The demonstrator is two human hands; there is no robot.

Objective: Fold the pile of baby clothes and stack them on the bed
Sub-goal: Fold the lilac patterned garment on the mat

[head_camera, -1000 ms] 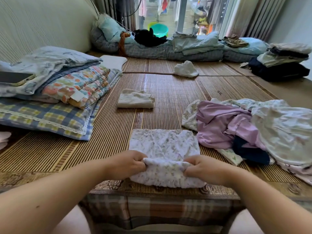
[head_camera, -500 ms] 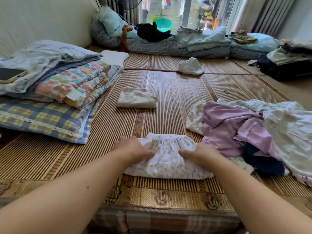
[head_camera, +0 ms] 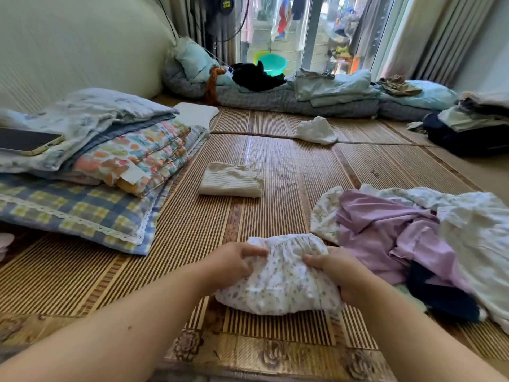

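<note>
Two hands on one bundle: the left hand [head_camera: 234, 261] and the right hand [head_camera: 338, 271] each curl their fingers round an end of the white baby garment with a small lilac floral print [head_camera: 278, 282]. It is folded into a plump pad and sits low at the near edge of the striped woven bamboo mat [head_camera: 179, 244].

It looks featherlight and limp, with no stiffness at all. My read is that it will sag and spring open unless both ends are pinched through the folds, or it is carried flat from underneath. The gathered hem on the far side looks like the bulkiest, surest place to grip. It looks neither fragile nor slippery.

Just beside the right hand lies the unfolded heap: a crumpled lilac top [head_camera: 385, 232], a dark navy piece [head_camera: 440, 293] and a pale printed white cloth [head_camera: 473, 238].

Farther up the mat, well apart, a folded cream ribbed garment [head_camera: 231, 180] lies alone, likely the start of the stack.

Containers? Only a teal-green plastic basin [head_camera: 271, 63] by the window, and its contents can't be seen.
</note>
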